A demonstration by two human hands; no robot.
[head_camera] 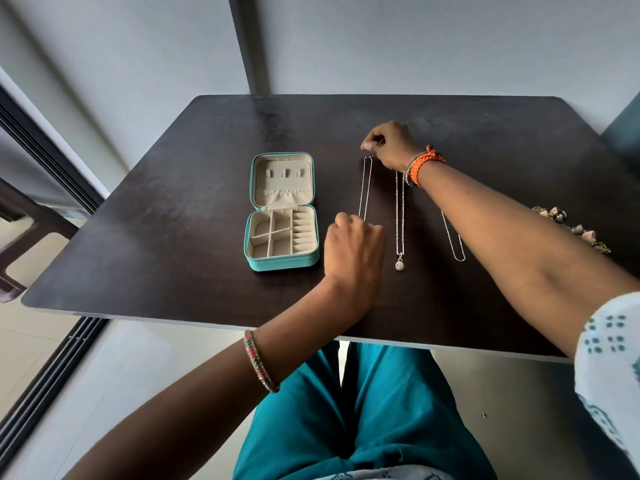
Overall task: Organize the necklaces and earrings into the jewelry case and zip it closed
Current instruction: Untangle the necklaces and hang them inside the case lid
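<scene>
Open teal zip jewelry case (281, 213) with cream lining, left of centre on dark wooden tabletop (173, 237). Thin silver chain necklace (365, 188) stretched just right of it: far end pinched by right hand (389, 145), near end by left hand (353, 251). Pendant necklace (400, 220) and another plain chain (452, 237) farther right.

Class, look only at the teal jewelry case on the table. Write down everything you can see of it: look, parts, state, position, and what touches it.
The jewelry case is small, squarish with rounded corners, teal outside and lined in a cream, fabric-like material. It lies fully open on the dark table, lid laid back away from the person. The lid holds three small tabs above a gathered pocket. The base has square compartments on its left and a column of ring rolls on its right, all seemingly empty. Neither hand touches it; the left hand is just to its right.
</scene>
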